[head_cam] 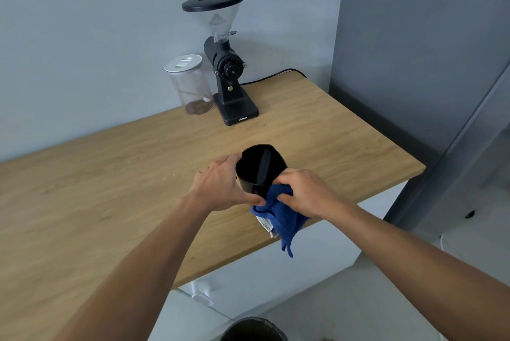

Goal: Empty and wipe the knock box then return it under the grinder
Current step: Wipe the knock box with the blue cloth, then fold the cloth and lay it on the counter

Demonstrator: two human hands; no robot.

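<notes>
The black knock box (259, 167) is held above the wooden counter (110, 189), tilted so its dark open mouth faces me. My left hand (220, 186) grips its left wall and lower side. My right hand (306, 191) presses a blue cloth (281, 216) against the box's near right rim; the cloth hangs down past the counter's front edge, a white tag showing. The black grinder (230, 76) with its clear hopper stands at the back of the counter, the spot on its base bare.
A clear jar (190, 84) with a white lid and a little brown residue stands left of the grinder. The grinder's cord (270, 76) trails right along the wall. A dark round bin (252, 329) sits on the floor below me. Grey cabinet at right.
</notes>
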